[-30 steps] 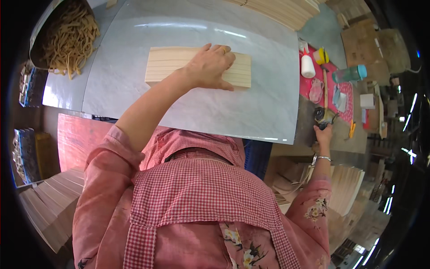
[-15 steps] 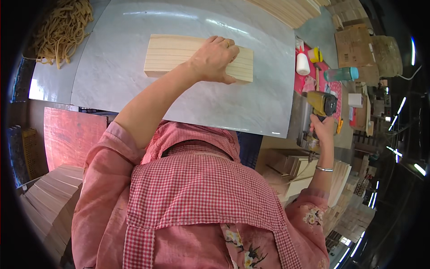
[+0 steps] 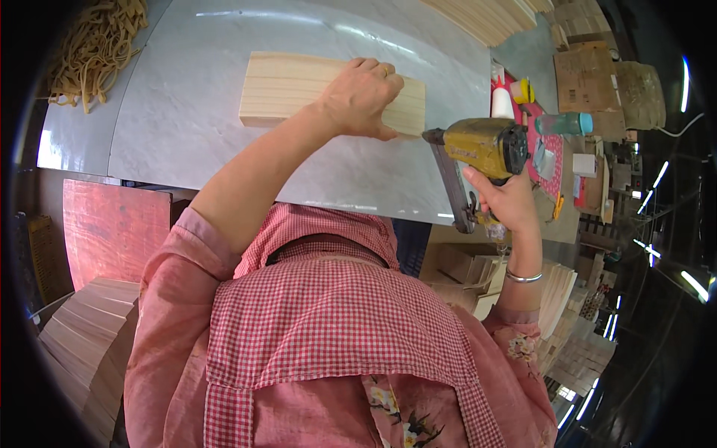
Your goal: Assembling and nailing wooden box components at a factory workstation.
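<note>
A long, pale wooden box (image 3: pixel 280 86) lies flat on the grey marbled tabletop (image 3: pixel 202 160); whether it is hollow does not show. My left hand (image 3: pixel 362 97) reaches over its right part, fingers on the far edge and thumb on the near edge, gripping it. In my right hand (image 3: pixel 511 201) is a yellow-and-black nail gun (image 3: pixel 478 142), its handle wrapped by my fingers. The gun's dark nose points left, very close to the box's near right corner; touching or just apart, I cannot tell. Its long dark magazine slants down over the table's right edge.
Tan rubber-like bands (image 3: pixel 97 52) are heaped at the far left. Thin wooden boards (image 3: pixel 485 19) are stacked at the back. Right of the table are a white bottle (image 3: pixel 502 103), a teal bottle (image 3: pixel 564 123) and cardboard boxes (image 3: pixel 586 82). More wooden panels (image 3: pixel 86 328) stand at lower left.
My right hand has brought the nail gun leftward from beside the table to the box's right end, turning its nose toward it. My left hand stays on the box.
</note>
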Demonstrator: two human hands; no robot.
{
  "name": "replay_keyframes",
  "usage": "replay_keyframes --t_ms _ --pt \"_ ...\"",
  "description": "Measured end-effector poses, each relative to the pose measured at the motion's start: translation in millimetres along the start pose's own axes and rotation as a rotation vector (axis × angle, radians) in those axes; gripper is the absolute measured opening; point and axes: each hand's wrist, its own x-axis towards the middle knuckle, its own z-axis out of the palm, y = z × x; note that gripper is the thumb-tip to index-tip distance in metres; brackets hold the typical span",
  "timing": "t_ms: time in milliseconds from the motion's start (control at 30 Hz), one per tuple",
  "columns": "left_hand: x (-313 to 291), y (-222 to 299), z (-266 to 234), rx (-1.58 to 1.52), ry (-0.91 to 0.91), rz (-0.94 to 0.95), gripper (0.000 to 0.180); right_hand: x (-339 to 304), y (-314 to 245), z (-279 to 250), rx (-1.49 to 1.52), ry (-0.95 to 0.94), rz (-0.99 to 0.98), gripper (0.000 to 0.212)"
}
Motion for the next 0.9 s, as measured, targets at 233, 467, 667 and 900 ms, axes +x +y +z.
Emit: replay_keyframes --t_ms 233,467,667,900 --pt "-1 -2 2 -0.001 0.086 0.040 0.047 1 -7 5 0.056 -0.007 0.017 0.020" --pt "1 -2 -5 0.046 -0.081 0.005 0.070 11 -20 -2 -0.105 -0.044 0.135 0.022" --pt "-36 -29 -65 0.327 -0.174 0.000 0.078 2 -21 -14 -0.141 -0.029 0.054 0.021" --pt "-82 -58 -117 0.240 -0.306 -0.183 0.061 -18 -10 -21 -0.072 0.039 -0.002 0.022"
